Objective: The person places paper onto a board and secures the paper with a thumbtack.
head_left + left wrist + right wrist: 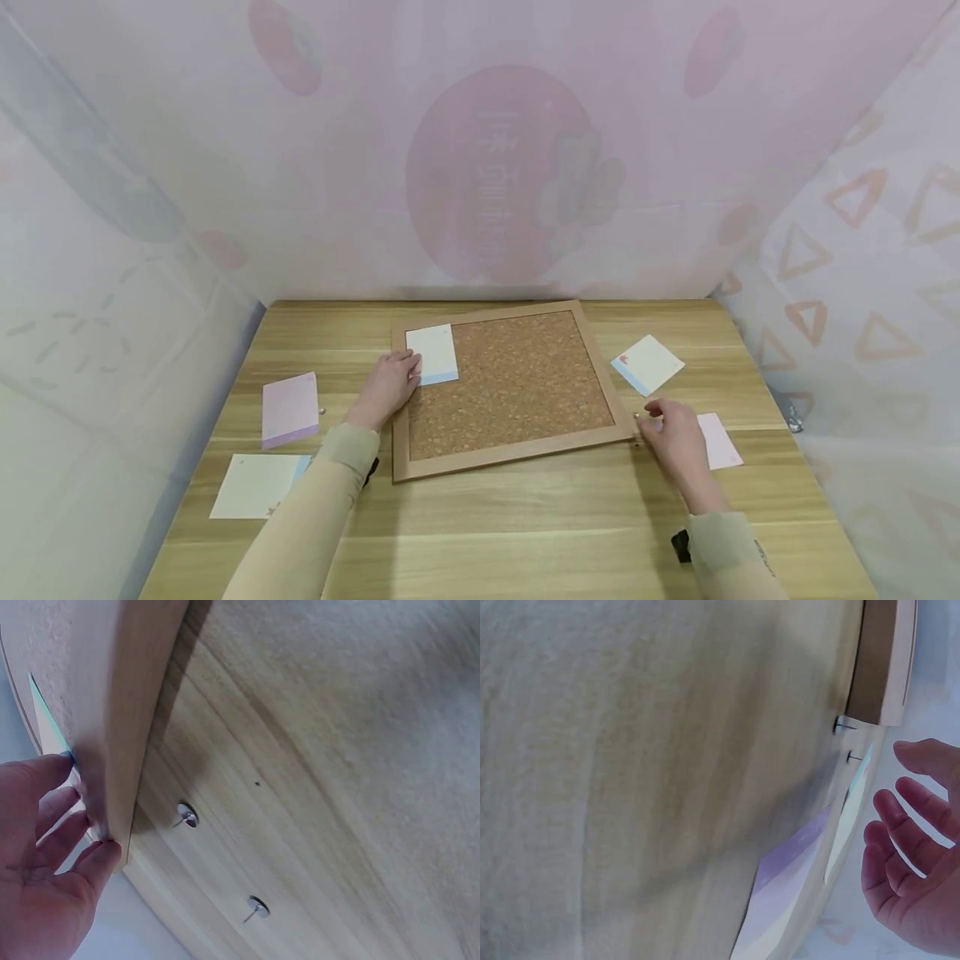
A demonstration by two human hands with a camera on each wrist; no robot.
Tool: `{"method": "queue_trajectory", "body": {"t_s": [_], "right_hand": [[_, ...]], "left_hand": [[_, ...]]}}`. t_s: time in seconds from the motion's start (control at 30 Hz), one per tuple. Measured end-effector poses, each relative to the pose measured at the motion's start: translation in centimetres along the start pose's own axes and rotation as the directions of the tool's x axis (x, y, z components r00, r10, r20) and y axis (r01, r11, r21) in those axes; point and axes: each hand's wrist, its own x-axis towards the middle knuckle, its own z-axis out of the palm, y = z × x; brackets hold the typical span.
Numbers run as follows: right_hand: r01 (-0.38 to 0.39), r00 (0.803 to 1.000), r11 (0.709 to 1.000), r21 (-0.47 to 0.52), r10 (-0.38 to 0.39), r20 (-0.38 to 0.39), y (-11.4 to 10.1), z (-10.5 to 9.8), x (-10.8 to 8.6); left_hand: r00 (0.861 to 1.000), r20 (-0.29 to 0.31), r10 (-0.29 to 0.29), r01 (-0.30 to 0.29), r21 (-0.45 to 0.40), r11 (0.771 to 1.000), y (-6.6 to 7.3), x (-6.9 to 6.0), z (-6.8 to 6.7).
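Observation:
A wood-framed cork board (517, 383) lies slightly turned on the table. On its upper left corner is a white card with a blue edge (435, 350); the left hand (387, 385) rests its fingers on that card and the board's left frame. In the left wrist view the left hand (56, 855) touches the frame (120, 712) and card. The right hand (675, 442) hovers by the board's lower right corner, fingers bent and apart, near small thumbtacks (637, 416). In the right wrist view two tacks (844, 726) stand point-up beside the right hand (915, 855), which holds nothing visible.
Left of the board lie a pink-purple card (290, 410) and a white card (255, 486), with a tack (322, 411) alongside. At right are a white card (648, 365) and a pink card (718, 442). Printed curtains surround the wooden table (480, 533).

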Motion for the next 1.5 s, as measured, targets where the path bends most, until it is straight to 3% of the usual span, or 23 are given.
{"method": "queue_trajectory", "body": {"t_s": [0.37,0.7,1.0,1.5], "right_hand": [[-0.012,0.998,1.000,-0.010,0.013,0.054,0.8,1.2,0.1],[0.047,0.999,0.997,-0.068,-0.045,0.028,0.7,2.0,0.6],[0.002,0.999,0.997,-0.083,0.002,0.047,0.2,2.2,0.9],[0.027,0.996,0.993,-0.119,-0.017,0.082,0.3,2.3,1.2]], "left_hand": [[0.999,0.036,-0.029,0.030,-0.006,1.000,0.2,0.2,0.2],[0.999,0.033,-0.016,0.015,0.018,1.000,0.4,0.1,0.1],[0.998,0.050,-0.033,0.033,0.007,0.999,0.3,-0.1,0.1],[0.997,0.061,-0.040,0.039,0.027,0.999,0.2,-0.2,0.2]]}}
